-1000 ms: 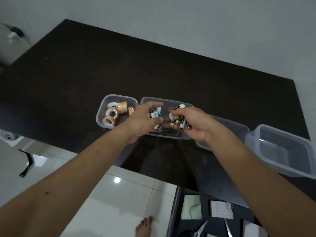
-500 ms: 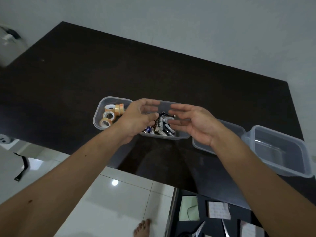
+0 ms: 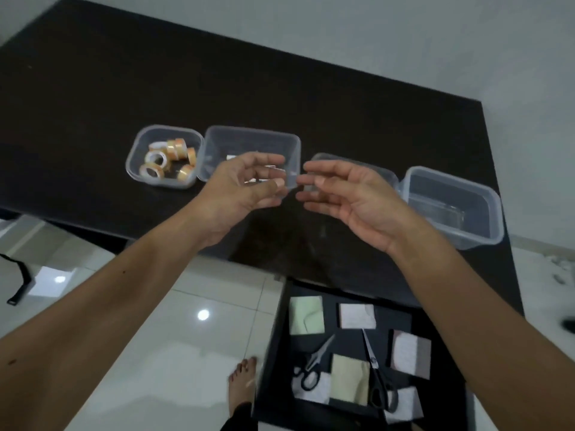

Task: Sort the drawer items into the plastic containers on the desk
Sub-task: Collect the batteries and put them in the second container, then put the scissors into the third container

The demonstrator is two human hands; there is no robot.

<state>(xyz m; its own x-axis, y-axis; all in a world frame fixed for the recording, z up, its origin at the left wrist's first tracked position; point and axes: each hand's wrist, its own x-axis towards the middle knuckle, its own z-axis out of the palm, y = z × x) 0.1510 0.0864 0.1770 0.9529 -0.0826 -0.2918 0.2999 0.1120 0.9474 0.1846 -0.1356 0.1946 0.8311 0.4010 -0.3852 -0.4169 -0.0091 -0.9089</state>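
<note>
Hands over bench point(image 3: 93, 88), centre frame: left hand point(image 3: 239, 185) and right hand point(image 3: 351, 194) w/ fingers loosely spread, holding nothing. Containers point(image 3: 252, 141) sit in a row at the near edge, within reach of open drawer point(image 3: 357, 353), lower right. Vs. 0.5 s ago: hands drawn back off the batteries' tub; drawer's scissors point(image 3: 314, 365) and paper pads point(image 3: 306, 315) now show.

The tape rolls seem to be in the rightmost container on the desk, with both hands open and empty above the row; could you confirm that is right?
Not quite: the head view shows the tape rolls in the leftmost container, not the rightmost container, which looks empty. The rest holds: left hand and right hand are open and empty above the row.
</note>
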